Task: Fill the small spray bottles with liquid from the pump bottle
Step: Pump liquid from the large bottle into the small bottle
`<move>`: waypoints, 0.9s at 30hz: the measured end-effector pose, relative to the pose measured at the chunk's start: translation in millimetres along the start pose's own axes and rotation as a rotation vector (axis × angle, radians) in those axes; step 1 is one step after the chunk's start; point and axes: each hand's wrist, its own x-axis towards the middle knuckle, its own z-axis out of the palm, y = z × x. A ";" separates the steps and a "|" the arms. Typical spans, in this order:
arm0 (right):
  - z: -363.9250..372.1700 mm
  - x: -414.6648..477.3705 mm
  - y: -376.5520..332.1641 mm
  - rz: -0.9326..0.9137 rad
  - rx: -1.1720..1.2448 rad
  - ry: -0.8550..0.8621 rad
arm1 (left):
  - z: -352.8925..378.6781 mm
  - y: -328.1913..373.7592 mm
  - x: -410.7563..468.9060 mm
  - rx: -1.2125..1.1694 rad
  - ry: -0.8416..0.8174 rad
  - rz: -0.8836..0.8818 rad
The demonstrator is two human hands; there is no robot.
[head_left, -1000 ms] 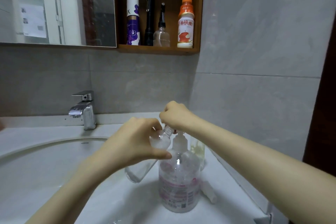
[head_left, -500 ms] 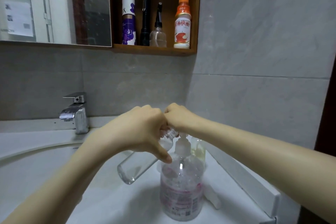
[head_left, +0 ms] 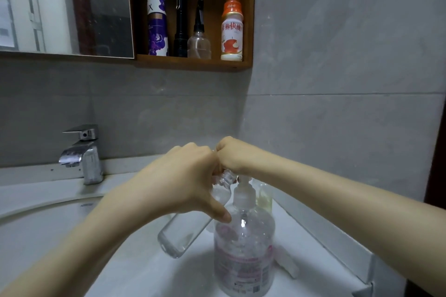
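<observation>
The left hand (head_left: pixel 183 183) grips a clear small spray bottle (head_left: pixel 193 219), tilted with its open neck raised toward the pump head. The right hand (head_left: pixel 235 155) is closed over the top of the pump bottle (head_left: pixel 243 253), which stands upright on the white sink counter (head_left: pixel 313 243) near the tiled corner.
</observation>
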 end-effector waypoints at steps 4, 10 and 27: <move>4.1 3.5 3.9 -0.014 -0.040 0.033 | 4.1 -4.0 2.9 -0.006 -0.011 0.013; 6.7 1.7 5.7 -0.016 -0.036 0.039 | 11.1 -5.5 6.4 -0.059 -0.028 0.039; -2.6 -10.9 -4.7 -0.029 -0.009 0.047 | 6.1 -7.4 1.8 -0.158 -0.011 0.037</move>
